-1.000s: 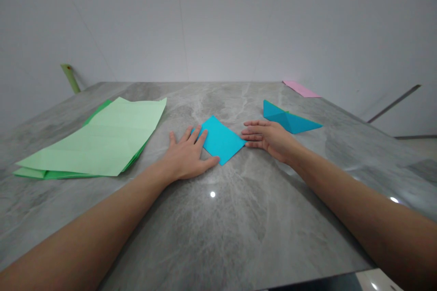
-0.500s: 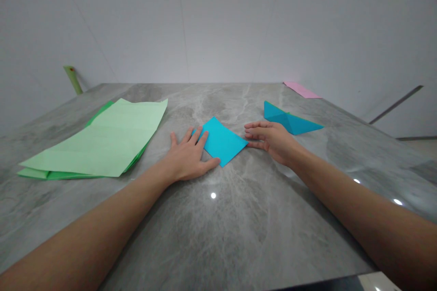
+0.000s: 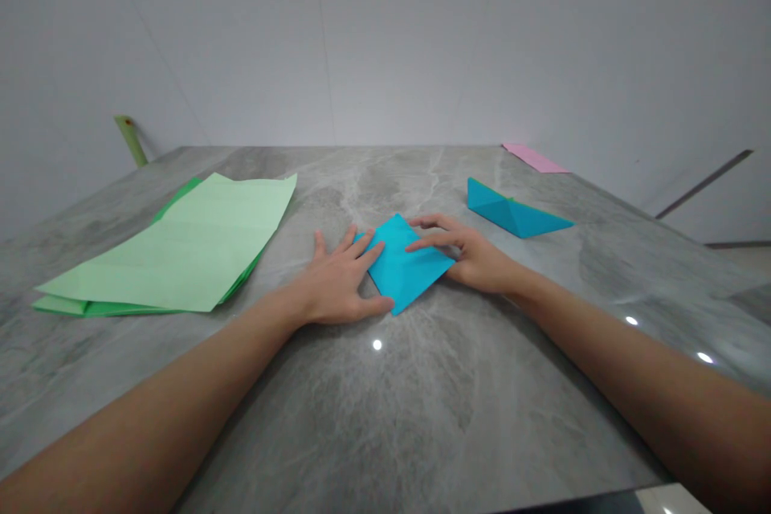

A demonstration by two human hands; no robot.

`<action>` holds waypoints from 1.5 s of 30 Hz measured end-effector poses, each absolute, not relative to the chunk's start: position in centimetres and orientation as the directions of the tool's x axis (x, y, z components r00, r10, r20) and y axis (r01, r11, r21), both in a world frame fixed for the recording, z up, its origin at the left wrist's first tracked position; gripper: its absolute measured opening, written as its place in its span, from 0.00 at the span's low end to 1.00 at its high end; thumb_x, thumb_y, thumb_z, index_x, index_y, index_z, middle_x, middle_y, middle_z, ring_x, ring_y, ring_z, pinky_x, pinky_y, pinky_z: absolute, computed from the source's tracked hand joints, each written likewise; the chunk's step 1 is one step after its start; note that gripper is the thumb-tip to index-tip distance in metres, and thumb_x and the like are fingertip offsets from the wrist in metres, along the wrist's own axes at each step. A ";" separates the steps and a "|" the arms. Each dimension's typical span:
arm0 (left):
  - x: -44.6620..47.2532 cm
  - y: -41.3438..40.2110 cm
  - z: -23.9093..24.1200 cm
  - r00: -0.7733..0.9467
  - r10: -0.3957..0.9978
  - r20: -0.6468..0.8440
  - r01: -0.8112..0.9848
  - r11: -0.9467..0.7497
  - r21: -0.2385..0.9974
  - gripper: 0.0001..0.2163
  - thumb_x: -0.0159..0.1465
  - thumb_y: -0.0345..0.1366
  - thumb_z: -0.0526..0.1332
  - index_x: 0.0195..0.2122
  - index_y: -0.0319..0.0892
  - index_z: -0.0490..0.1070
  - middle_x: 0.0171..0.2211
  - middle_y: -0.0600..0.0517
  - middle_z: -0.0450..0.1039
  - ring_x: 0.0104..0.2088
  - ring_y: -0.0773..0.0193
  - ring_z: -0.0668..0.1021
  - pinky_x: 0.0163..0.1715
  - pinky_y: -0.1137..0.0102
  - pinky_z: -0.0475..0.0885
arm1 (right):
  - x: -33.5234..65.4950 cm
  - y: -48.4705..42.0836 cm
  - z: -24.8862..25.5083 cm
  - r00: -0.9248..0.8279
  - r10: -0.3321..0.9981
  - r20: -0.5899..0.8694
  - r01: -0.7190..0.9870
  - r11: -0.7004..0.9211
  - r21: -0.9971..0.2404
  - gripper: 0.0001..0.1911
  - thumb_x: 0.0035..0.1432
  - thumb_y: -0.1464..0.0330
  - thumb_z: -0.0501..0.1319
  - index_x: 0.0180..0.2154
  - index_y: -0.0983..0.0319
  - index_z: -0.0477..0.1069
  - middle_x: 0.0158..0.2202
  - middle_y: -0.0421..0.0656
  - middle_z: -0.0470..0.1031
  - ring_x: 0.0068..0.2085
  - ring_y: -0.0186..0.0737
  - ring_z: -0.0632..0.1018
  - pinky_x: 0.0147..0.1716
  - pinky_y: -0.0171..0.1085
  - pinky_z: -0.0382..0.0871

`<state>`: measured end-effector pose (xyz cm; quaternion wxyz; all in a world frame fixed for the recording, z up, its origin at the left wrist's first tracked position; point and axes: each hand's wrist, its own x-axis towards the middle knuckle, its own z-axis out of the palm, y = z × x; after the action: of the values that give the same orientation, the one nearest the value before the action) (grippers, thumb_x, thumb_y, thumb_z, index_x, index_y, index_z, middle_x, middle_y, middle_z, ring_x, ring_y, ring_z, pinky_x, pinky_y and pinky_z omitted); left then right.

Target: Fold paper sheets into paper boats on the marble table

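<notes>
A folded blue sheet of paper (image 3: 402, 263), roughly diamond-shaped, lies on the grey marbled table (image 3: 391, 401) in front of me. Flat on its left corner rests my left hand (image 3: 337, 277), fingers spread, with the thumb at the near corner. My right hand (image 3: 470, 253) grips the right side of the paper: one finger reaches over its top face, and the right corner covers part of the hand. The right thumb is hidden beneath. Just behind the right hand stands a folded blue paper boat (image 3: 518, 213).
A stack of light and darker green paper sheets (image 3: 181, 249) lies on the left. A pink paper (image 3: 535, 158) is at the far right edge, near the white wall (image 3: 385, 40). A green strip-like object (image 3: 131, 140) leans at the far left.
My right hand has moved left onto the blue paper and taken hold of its right side. The paper has shifted slightly right and toward me, and my left hand has shifted slightly right.
</notes>
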<state>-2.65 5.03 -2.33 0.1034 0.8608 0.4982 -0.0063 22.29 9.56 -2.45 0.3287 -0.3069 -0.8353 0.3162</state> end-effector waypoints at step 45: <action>-2.0 3.3 -0.1 0.624 0.748 -0.224 0.767 -0.531 0.360 0.33 0.60 0.50 0.62 0.66 0.53 0.57 0.70 0.52 0.43 0.69 0.39 0.44 0.55 0.26 0.33 | 21.9 8.1 -1.6 -0.830 0.526 0.187 0.224 0.621 -0.751 0.07 0.55 0.65 0.68 0.39 0.52 0.82 0.43 0.39 0.82 0.51 0.42 0.79 0.55 0.42 0.68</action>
<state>-1.95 3.33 -0.12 0.2164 0.8748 0.4330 -0.0211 21.94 8.15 -1.56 0.1988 -0.2135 -0.8781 0.3793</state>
